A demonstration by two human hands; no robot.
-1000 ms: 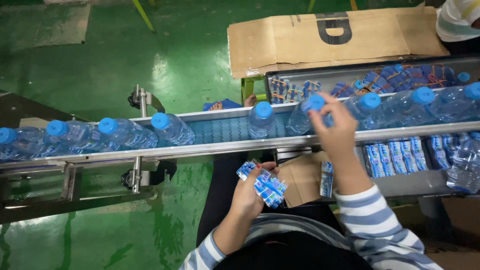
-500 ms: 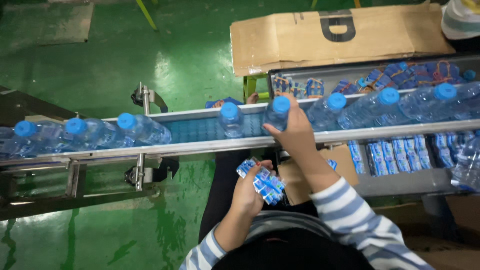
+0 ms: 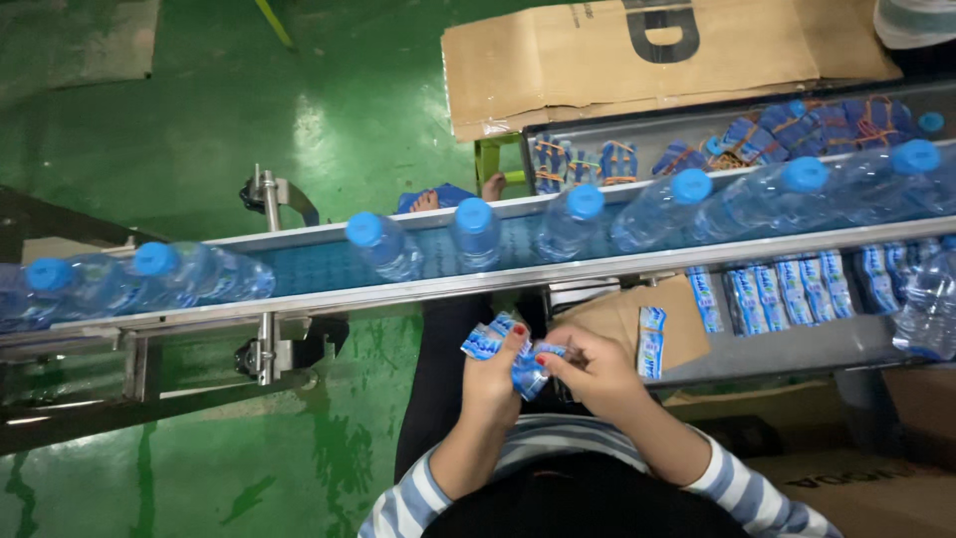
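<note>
A: Labels (image 3: pixel 508 351) status?

B: Both hands on them now, low in front of the belt's near edge. Left hand (image 3: pixel 495 374) grips the small blue-white stack, fingers (image 3: pixel 515 339) curled round it. Right hand (image 3: pixel 595 371) has come back from the belt: half a second ago it was up at a bottle neck, now its fingers pinch at the stack's right end. My read: that bottle is dealt with and the hand is pulling the next label.

A: Belt moved?

B: Yes. Bottles have shifted left since the earlier frames.

A: Counts?

B: Blue-capped bottles (image 3: pixel 476 234) on the belt (image 3: pixel 309 269): nine I can count. Two at the far left end, three spaced mid-belt, four packed tight toward the right end. More may run past the frame on either side. One more bottle (image 3: pixel 928 304) sits off the belt on the near tray's right edge.

A: Spare labels?

B: One loose label (image 3: pixel 651 341) on the brown card just right of the right hand. Rows of them in the near tray (image 3: pixel 797 344), too tight to count. Banded bundles in the far tray (image 3: pixel 637 134) behind the belt, also uncountable. Flat carton (image 3: pixel 558 60) lies beyond that.
</note>
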